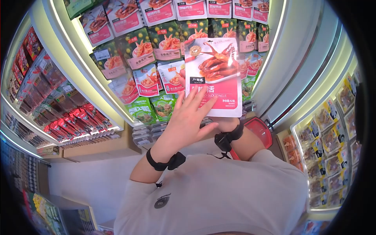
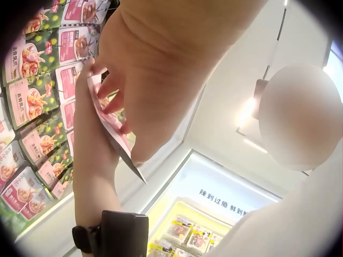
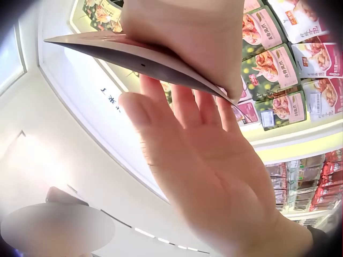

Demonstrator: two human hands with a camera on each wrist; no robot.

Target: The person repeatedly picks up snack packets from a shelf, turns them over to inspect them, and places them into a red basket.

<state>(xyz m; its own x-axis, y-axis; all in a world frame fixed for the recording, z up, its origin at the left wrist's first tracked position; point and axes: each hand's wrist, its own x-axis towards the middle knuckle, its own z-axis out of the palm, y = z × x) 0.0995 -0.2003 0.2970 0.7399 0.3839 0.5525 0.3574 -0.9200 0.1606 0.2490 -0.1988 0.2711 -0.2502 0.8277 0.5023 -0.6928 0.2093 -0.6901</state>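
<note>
A pink and white pouch of spicy duck tongue faces up in front of the chest, with a picture of the food on its upper half. My left hand lies across its lower left front, fingers straight and spread, thumb pointing out to the right. From behind, my right hand holds the pouch; most of this hand is hidden, with fingertips showing at the left edge. The left wrist view catches the pouch edge-on between both hands. Its dark bottom edge shows in the right wrist view, beside the left palm.
Rows of hanging snack pouches fill the lit shelf ahead. Red packets line the left shelf, and wrapped trays fill the right one. A red basket sits low, right of the pouch. Both wrists wear black straps.
</note>
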